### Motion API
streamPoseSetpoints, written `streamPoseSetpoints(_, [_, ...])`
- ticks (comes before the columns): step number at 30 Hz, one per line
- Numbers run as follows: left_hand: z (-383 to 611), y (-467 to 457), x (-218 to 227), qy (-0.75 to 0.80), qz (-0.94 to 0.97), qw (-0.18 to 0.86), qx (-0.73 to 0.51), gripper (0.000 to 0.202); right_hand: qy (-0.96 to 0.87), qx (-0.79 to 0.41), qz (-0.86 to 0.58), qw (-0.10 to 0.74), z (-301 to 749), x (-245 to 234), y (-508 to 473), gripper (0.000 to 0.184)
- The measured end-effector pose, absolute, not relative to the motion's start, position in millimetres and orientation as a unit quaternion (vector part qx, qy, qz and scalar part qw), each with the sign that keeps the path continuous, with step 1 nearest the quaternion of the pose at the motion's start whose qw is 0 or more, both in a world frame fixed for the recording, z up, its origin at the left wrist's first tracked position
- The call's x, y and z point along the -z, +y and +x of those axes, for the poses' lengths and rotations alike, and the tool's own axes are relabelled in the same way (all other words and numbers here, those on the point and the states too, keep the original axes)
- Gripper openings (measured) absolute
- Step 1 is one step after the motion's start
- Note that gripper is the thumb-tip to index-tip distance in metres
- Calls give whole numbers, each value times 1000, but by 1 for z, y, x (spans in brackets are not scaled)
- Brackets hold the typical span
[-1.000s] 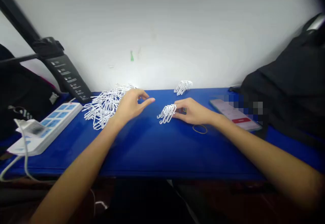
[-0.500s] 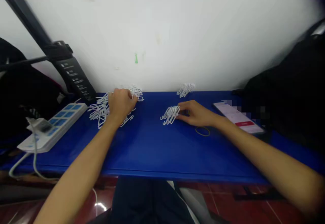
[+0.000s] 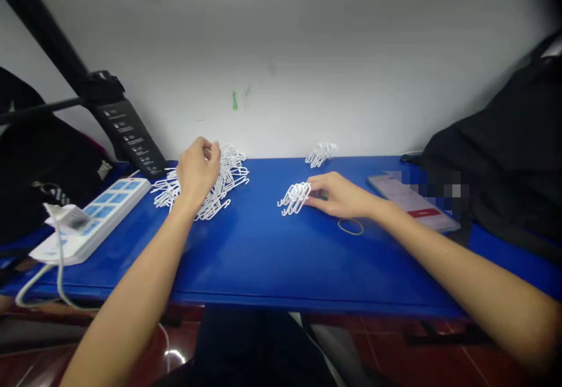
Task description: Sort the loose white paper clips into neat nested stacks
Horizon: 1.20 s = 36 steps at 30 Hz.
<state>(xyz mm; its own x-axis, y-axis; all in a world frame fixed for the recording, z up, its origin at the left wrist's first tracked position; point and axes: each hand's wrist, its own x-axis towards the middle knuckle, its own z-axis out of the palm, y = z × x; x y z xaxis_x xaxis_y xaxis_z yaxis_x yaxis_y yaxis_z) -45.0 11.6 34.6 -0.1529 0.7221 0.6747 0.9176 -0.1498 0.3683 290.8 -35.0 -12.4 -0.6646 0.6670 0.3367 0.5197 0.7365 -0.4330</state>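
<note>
My right hand (image 3: 340,192) is closed on a row of white S-shaped hooks (image 3: 293,198), pinched at their right end between thumb and fingers. The hooks lie side by side, low over the table or resting on it; I cannot tell which. On the left, my left hand (image 3: 198,167) is over a loose pile of white hooks (image 3: 226,176), its fingers curled towards the thumb. Whatever may be between those fingertips is hidden. By the wall sits another neat row of white hooks (image 3: 321,154).
A rubber band (image 3: 350,226) lies near my right wrist, and a phone (image 3: 413,202) lies farther right. At the left are a white power strip (image 3: 94,220) with a cable and a black stand (image 3: 132,138). Dark bags flank the blue table (image 3: 272,264); the wall rises behind.
My left hand has moved up and slightly left, uncovering more of the hook pile. My right hand and its row of hooks have stayed in place. The wall looks darker.
</note>
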Motion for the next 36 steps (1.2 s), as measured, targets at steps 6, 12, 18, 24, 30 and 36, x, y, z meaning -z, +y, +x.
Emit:
streamPoseSetpoints(6, [-56,11,-40,-630,-669,147,366,35,-898,-149,-336,244,291,12,-35,29])
streamPoseSetpoints(12, [-53,14,-38,-600,-701,119,367,26,-898,-150,-333,246,291,12,-36,29])
streamPoseSetpoints(18, [-41,6,-37,-605,-716,178,300,28,-898,-148,-337,241,291,12,-35,27])
streamPoseSetpoints(24, [-39,4,-38,-561,-728,204,338,28,-901,-141,-333,238,291,13,-35,27])
streamPoseSetpoints(30, [-37,0,-40,-460,-732,180,469,27,-900,-146,-327,248,292,14,-34,25])
streamPoseSetpoints(36, [-34,-2,-41,-411,-700,239,533,23,-901,-145,-329,242,291,13,-35,24])
